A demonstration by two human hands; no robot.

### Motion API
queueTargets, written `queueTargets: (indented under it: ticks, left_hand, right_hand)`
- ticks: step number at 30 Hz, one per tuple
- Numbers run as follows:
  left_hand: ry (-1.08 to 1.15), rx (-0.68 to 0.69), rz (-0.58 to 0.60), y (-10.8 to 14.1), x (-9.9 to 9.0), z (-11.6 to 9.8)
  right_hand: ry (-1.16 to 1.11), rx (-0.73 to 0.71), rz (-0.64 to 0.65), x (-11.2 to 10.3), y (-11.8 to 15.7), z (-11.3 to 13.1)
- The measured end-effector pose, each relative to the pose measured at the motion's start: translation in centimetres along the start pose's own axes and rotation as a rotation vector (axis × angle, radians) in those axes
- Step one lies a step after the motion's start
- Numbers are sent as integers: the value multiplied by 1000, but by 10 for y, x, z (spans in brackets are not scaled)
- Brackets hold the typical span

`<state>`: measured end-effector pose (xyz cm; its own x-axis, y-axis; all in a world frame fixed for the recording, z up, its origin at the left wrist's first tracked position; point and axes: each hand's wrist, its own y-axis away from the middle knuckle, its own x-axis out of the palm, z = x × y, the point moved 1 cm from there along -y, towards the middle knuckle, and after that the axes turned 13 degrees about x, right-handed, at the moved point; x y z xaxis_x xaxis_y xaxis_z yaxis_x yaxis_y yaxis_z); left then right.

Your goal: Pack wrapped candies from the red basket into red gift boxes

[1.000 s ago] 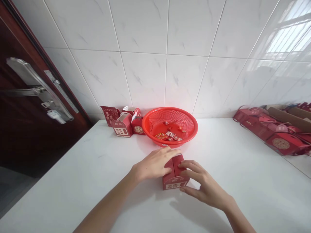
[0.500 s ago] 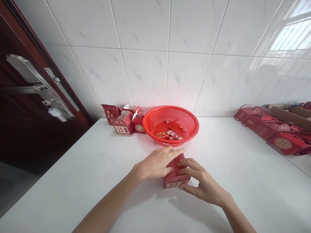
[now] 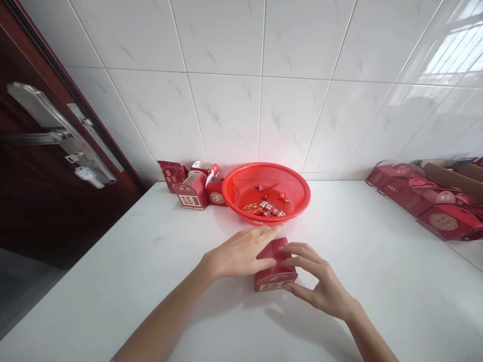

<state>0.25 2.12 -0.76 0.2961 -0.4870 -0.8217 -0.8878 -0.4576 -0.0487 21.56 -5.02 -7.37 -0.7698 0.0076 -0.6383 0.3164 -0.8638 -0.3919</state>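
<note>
A small red box (image 3: 276,274) with its top flaps folded down stands on the white table, in front of a red mesh basket (image 3: 228,193). My left hand (image 3: 245,254) lies over the box's left side, its thumb on the top and its fingers reaching past the far left edge. Around the right side is my right hand (image 3: 315,279), with fingertips on the top and the thumb at the near lower corner. Both hands have their fingers apart around the box. Several wrapped sweets (image 3: 272,207) lie in the basket.
Beside the basket at the back left stand several red boxes (image 3: 191,190). A pile of red boxes (image 3: 411,193) and cardboard is at the right. A dark red door (image 3: 33,201) with a metal handle is at the left, and a tiled wall (image 3: 226,110) rises behind the table.
My left thumb has moved right across the box top. My right hand has shifted slightly right, its fingers nearer the right edge. The view has shifted a little.
</note>
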Motion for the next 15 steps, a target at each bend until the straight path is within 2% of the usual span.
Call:
queueTargets:
  ticks: [7,15]
  left_hand:
    - [83,-63,17,9,-13,1]
    - [114,-61,4,8,-14,-4]
  right_hand:
    - [-37,92,-34,-3,4,-6]
    - [-114,163,-71,-1,1,-12]
